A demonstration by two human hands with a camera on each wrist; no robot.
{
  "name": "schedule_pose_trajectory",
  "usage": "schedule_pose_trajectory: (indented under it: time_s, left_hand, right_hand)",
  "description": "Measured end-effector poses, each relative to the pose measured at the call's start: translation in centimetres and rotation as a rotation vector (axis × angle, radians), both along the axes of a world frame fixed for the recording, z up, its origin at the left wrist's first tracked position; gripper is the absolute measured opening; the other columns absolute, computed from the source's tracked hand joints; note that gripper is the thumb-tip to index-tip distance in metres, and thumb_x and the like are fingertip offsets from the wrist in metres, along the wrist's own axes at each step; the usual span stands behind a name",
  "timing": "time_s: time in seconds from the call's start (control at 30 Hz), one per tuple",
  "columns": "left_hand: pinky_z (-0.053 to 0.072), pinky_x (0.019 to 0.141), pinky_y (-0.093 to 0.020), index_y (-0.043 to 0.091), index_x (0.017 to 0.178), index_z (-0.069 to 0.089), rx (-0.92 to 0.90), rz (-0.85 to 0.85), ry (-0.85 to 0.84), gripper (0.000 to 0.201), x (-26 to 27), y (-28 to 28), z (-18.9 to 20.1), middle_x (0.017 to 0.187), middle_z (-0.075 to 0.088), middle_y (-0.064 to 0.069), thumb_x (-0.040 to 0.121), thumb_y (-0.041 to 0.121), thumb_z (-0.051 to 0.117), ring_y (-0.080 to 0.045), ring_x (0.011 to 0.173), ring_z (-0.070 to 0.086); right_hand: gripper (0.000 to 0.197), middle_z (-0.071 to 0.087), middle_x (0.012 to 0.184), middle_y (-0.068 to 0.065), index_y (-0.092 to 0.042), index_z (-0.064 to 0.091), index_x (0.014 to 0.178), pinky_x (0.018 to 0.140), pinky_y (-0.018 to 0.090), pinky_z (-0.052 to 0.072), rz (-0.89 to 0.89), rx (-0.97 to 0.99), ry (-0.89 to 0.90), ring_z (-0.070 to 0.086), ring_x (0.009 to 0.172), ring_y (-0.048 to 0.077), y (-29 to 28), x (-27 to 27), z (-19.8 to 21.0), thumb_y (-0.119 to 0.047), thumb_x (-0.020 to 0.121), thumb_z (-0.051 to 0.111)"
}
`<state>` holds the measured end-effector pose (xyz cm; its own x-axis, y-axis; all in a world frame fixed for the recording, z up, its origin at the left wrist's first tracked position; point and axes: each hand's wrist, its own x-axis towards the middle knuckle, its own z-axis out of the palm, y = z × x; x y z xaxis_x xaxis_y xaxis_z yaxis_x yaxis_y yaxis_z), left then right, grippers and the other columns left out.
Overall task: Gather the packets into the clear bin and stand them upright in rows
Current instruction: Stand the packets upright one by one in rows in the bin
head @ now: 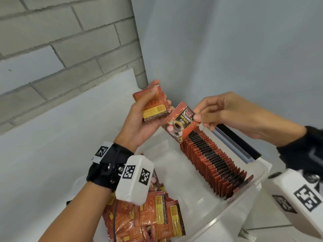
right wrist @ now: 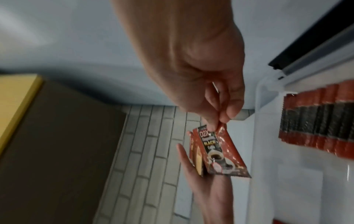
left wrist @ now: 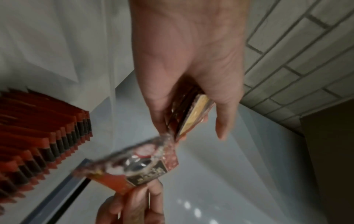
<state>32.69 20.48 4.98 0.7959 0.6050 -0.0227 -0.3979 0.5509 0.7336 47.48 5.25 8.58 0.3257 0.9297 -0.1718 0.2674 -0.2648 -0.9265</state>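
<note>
Left hand [head: 139, 117] raised, palm up, fingers and thumb curled round a small stack of packets [head: 153, 105]. Right hand [head: 225, 112] level with it, thumb and forefinger pinching the top corner of a single coffee packet [head: 180, 123]. Both wrists strapped with cameras.

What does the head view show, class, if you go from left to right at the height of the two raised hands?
Brick wall → left hand gripping a small stack of packets → single packet pinched by the right hand → black right sleeve.
</note>
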Motion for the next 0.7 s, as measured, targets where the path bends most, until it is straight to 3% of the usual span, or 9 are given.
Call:
schedule_pose_trajectory:
  time_s: [0.1,0.23,0.33,0.37,0.5,0.6,0.7]
  left_hand:
    - [0.052,0.07,-0.03,0.017,0.107,0.062,-0.073,0.076,-0.047,0.025,0.0,0.3,0.0,0.085,0.057,-0.007,0.082,0.018,0.062,-0.018,0.073,0.061]
    - [0.051,0.072,-0.03,0.016,0.106,0.062,-0.086,0.121,-0.018,0.021,-0.1,0.5,0.1,0.082,0.057,-0.008,0.085,0.015,0.059,-0.018,0.07,0.061]
    - [0.051,0.071,-0.029,0.016,0.107,0.062,-0.089,0.139,0.006,0.023,-0.3,0.7,0.1,0.08,0.058,-0.007,0.084,0.014,0.059,-0.018,0.069,0.06]
    - [0.051,0.071,-0.029,0.016,0.107,0.063,-0.091,0.144,0.009,0.023,-0.3,0.8,0.1,0.08,0.059,-0.007,0.085,0.013,0.058,-0.019,0.069,0.059]
    - [0.052,0.07,-0.029,0.016,0.108,0.064,-0.095,0.142,0.016,0.021,-0.4,1.0,0.1,0.079,0.06,-0.006,0.09,0.012,0.054,-0.019,0.07,0.059]
    - [0.051,0.07,-0.03,0.016,0.11,0.064,-0.097,0.142,0.029,0.022,-0.4,1.1,0.0,0.08,0.06,-0.007,0.091,0.012,0.053,-0.02,0.07,0.059]
    - [0.052,0.07,-0.031,0.016,0.111,0.065,-0.099,0.143,0.036,0.022,-0.4,1.2,-0.1,0.081,0.061,-0.008,0.092,0.012,0.054,-0.02,0.072,0.06]
  right_hand:
    - [0.002,0.07,0.067,-0.009,-0.017,0.073,0.084,0.052,0.013,0.046,0.178,-0.022,-0.343,0.06,0.053,0.002,1.5,-0.9,0.4,-0.015,0.085,0.072]
    - [0.011,0.073,0.081,-0.008,-0.023,0.071,0.084,0.059,0.008,0.045,0.381,-0.07,-0.694,0.059,0.045,-0.002,3.8,-3.0,-0.7,-0.013,0.088,0.067]
    - [0.015,0.07,0.088,-0.007,-0.019,0.072,0.088,0.069,0.026,0.055,0.475,-0.123,-0.855,0.055,0.041,0.001,4.8,-4.4,-1.5,-0.009,0.09,0.06]
    - [0.017,0.068,0.088,-0.007,-0.019,0.073,0.09,0.069,0.026,0.054,0.501,-0.135,-0.905,0.053,0.042,0.002,5.1,-4.6,-1.8,-0.009,0.09,0.059]
    - [0.017,0.054,0.073,-0.009,-0.017,0.071,0.087,0.058,0.022,0.044,0.584,-0.162,-0.971,0.045,0.053,0.001,6.3,-4.9,-3.1,-0.005,0.087,0.059]
    - [0.017,0.038,0.068,-0.018,-0.019,0.069,0.087,0.051,0.019,0.03,0.588,-0.176,-0.998,0.047,0.065,0.012,6.7,-4.7,-4.0,-0.005,0.086,0.06]
    - [0.021,0.037,0.068,-0.018,-0.025,0.063,0.08,0.052,0.02,0.033,0.585,-0.167,-0.999,0.048,0.065,0.014,7.0,-4.3,-4.3,-0.005,0.086,0.06]
